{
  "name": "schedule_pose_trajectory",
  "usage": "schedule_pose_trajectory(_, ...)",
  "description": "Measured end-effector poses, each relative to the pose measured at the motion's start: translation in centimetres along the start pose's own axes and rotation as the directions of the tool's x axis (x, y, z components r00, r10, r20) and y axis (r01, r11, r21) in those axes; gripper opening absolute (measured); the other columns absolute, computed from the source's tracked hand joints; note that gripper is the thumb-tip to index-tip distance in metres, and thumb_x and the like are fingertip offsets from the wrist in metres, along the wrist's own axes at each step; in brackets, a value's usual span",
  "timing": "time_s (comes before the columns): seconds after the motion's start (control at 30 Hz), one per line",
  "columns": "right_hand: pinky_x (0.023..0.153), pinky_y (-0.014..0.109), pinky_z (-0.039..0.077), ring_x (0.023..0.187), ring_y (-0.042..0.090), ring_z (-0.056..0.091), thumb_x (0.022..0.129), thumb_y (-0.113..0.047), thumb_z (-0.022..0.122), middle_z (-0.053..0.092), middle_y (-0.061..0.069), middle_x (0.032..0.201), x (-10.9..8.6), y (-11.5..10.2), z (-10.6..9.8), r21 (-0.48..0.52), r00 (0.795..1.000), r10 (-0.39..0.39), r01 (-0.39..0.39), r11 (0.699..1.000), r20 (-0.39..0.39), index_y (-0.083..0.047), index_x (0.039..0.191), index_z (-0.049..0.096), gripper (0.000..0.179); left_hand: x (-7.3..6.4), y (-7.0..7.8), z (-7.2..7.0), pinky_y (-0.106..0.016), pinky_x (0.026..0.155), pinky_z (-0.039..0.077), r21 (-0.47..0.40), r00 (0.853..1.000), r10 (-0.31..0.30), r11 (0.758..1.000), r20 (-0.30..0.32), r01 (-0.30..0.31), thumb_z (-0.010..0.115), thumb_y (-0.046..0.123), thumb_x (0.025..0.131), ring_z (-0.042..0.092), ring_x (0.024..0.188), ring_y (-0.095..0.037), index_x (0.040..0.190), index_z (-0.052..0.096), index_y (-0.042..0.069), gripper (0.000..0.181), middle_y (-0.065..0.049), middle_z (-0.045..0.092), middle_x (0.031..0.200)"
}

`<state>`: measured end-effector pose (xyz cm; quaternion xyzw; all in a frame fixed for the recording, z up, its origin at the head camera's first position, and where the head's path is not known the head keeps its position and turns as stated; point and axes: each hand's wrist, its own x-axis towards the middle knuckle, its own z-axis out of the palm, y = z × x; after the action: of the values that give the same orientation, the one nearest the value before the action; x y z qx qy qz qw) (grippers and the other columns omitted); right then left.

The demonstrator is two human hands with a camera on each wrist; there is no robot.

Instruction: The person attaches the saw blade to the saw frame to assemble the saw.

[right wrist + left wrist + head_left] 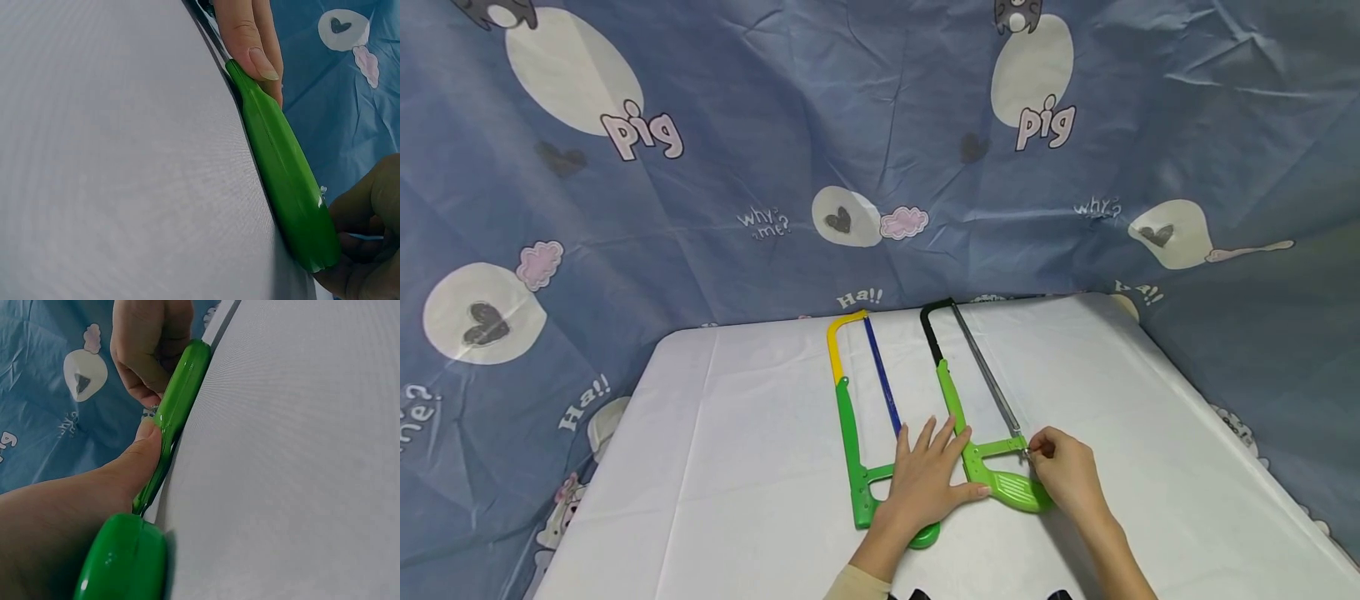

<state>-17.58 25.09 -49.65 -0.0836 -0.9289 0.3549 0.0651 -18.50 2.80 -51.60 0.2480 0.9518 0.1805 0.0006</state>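
Two hacksaws lie on the white table, blades to the right. The light-green hacksaw (1018, 492) has a black front frame and a grey blade (985, 367). To its left, the darker green and yellow hacksaw (847, 429) carries a blue blade (882, 371). With fingers spread, my left hand (925, 479) rests across the light-green frame, its thumb against the handle (181, 394); the forearm covers part of the darker saw. My right hand (1067, 471) pinches the small metal wing nut (1025, 455) at the blade's rear end with thumb and curled fingers, which partly hide it.
The white tabletop (760, 450) extends on both sides of the saws. Behind it hangs a blue printed cloth (700, 225), close to the front ends of both saws. The darker saw's handle (122, 562) lies just beside my left wrist.
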Motion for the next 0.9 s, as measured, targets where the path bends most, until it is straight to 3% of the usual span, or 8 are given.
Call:
schedule_pose_trajectory(0.27,0.063,0.028,0.046,0.073,0.017,0.060,0.076,-0.002,0.069,0.068,0.005,0.078,-0.22,-0.09,0.02,-0.004,0.999,-0.033,0.033,0.999,0.034,-0.003,0.095,0.068,0.019,0.04,-0.03,0.10,-0.069,0.119,0.009,0.010,1.000,0.002,1.000,0.005,-0.002,0.047,0.078,0.086,0.020,0.154,-0.033,0.156,0.033,0.027,0.088,-0.003,0.023,0.166)
schedule_pose_trajectory(0.43,0.064,0.030,0.049,0.074,0.017,0.063,0.079,-0.010,0.076,0.069,0.006,0.080,-0.12,-0.28,0.01,-0.016,0.998,-0.034,0.035,0.999,0.060,-0.002,0.100,0.068,0.024,0.09,-0.05,0.10,-0.069,0.119,0.009,0.011,1.000,0.005,1.000,0.002,-0.005,0.048,0.077,0.086,0.020,0.154,-0.033,0.156,0.033,0.027,0.087,-0.003,0.023,0.166)
schedule_pose_trajectory(0.9,0.062,0.027,0.044,0.070,0.015,0.058,0.081,-0.011,0.072,0.067,0.004,0.077,-0.11,-0.47,0.13,-0.032,0.998,-0.041,0.042,0.999,0.040,-0.002,0.100,0.068,0.021,0.18,-0.30,0.65,-0.069,0.118,0.010,-0.007,0.999,0.016,1.000,-0.038,-0.017,0.050,0.077,0.085,0.023,0.153,-0.035,0.155,0.036,0.027,0.088,-0.004,0.026,0.166)
